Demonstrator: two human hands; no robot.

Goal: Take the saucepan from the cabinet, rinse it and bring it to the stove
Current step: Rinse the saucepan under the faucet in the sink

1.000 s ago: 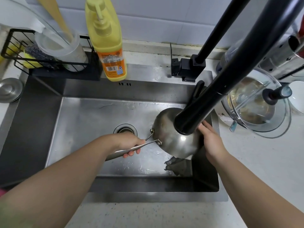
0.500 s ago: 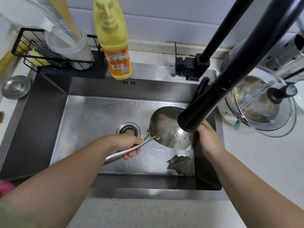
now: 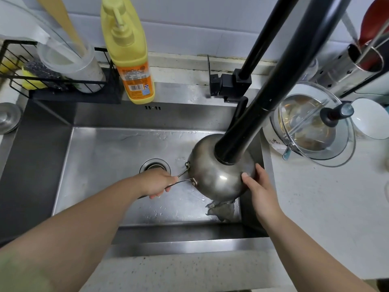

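A steel saucepan [image 3: 219, 178] hangs upside down over the right side of the steel sink [image 3: 117, 157], its rounded bottom facing me. The black faucet spout [image 3: 242, 142] crosses in front of it and hides part of the pan. My left hand [image 3: 156, 182] is closed around the pan's wire handle. My right hand [image 3: 255, 182] presses its fingers against the pan's right side. Whether water is running I cannot tell.
A grey rag [image 3: 223, 210] lies on the sink floor under the pan, right of the drain [image 3: 154, 165]. A yellow soap bottle [image 3: 130, 53] and a black wire rack [image 3: 54, 81] stand behind the sink. A glass-lidded pot [image 3: 311, 125] sits on the white counter to the right.
The pan has been turned from its inside facing me half a second ago to bottom up. My right hand shifted onto its outer right side. My left hand slid closer to the pan.
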